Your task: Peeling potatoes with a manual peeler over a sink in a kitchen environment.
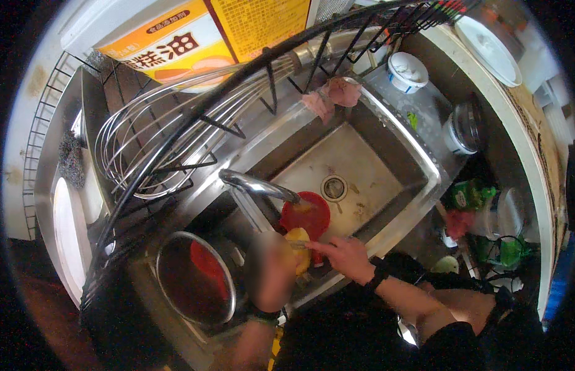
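Note:
My left hand (276,278) is closed around a yellow, peeled-looking potato (300,263) at the near edge of the sink. Part of that hand is blurred. My right hand (344,256) reaches in from the right, its fingers closed on a small peeler-like tool (297,245) laid against the potato. The tool is too small to make out fully. Just beyond my hands a round red bowl (306,217) stands under the curved faucet (256,184). A deep steel pot (194,278) with something red inside sits left of my left hand.
A black wire rack (213,120) arches over the far left, with large whisks (157,136) on it. The steel sink (361,167) has a drain in its floor. Pink cloths (334,93) hang over its far rim; a white tub (408,71) stands at the far right.

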`<state>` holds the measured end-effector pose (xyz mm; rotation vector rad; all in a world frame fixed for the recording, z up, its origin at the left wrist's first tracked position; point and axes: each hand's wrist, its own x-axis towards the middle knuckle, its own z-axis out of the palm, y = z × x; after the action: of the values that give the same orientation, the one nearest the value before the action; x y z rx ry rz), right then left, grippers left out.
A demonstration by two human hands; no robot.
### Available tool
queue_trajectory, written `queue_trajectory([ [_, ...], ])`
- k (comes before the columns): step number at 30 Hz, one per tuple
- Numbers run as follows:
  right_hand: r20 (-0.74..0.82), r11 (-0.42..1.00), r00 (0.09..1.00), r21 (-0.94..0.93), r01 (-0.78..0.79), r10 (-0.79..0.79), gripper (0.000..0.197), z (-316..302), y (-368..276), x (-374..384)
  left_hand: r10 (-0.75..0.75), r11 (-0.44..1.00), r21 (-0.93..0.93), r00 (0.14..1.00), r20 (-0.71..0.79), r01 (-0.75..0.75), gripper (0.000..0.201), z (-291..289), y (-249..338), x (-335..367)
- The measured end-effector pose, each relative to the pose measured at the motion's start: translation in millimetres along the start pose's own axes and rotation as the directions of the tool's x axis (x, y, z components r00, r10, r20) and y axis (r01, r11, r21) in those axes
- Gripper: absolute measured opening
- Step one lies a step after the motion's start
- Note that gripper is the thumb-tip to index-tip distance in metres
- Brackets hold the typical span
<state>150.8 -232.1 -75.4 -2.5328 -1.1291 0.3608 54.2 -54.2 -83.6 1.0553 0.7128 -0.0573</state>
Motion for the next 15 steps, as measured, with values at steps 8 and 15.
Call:
queue_trajectory([
  [8, -0.036, 0.985, 0.985, 0.037, -0.166, 0.167, 0.052, 1, 24, -6, 0.060, 0.972, 0.230, 0.997, -0.050, -0.047, 0.068, -2, -7, -2],
  [15, -0.128, 0.995, 0.987, -0.025, 0.099, -0.102, 0.054, -15, -12, -6, 0.044, 0.879, 0.477, 0.997, -0.065, -0.008, 0.072, 5, 4, 0],
])
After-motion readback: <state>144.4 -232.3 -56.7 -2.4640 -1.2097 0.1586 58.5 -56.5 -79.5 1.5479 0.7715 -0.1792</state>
